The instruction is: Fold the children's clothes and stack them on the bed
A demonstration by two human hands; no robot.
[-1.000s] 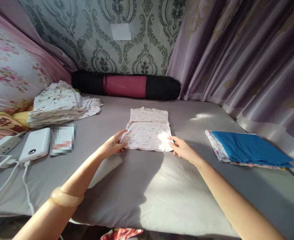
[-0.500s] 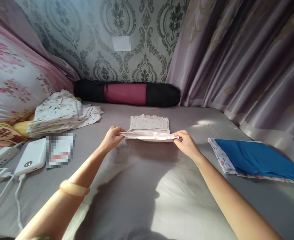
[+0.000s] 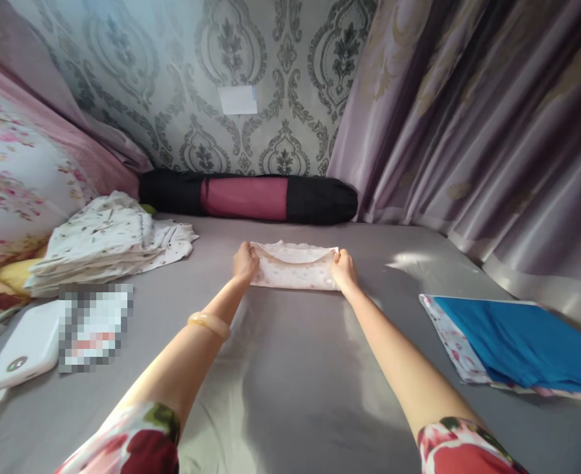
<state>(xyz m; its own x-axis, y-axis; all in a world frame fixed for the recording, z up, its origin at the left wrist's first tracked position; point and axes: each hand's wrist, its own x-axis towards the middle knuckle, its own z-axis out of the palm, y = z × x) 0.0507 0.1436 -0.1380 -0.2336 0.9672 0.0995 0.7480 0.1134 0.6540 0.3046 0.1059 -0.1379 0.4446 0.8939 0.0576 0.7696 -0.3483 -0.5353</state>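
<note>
A pale pink, faintly printed cloth [image 3: 295,273] lies folded in a narrow band on the grey bed sheet, straight in front of me. My left hand [image 3: 246,262] is closed on its left end, and my right hand [image 3: 344,268] is closed on its right end. Between the hands the upper edge sags in a shallow curve. What kind of garment it is, I cannot tell. A pale bangle [image 3: 210,324] circles my left forearm.
At the right lies a flat stack topped by blue cloth [image 3: 522,339]. Crumpled white printed cloth [image 3: 102,234], a white power bank [image 3: 26,345] with a cable and a blurred-out packet [image 3: 96,329] are at the left. A black and maroon roll bag [image 3: 245,197] lies along the wall.
Both hands have moved forward and slightly closer together, carrying the cloth's near edge over its far part. The cloth is now a narrower band. The view has shifted a little.
</note>
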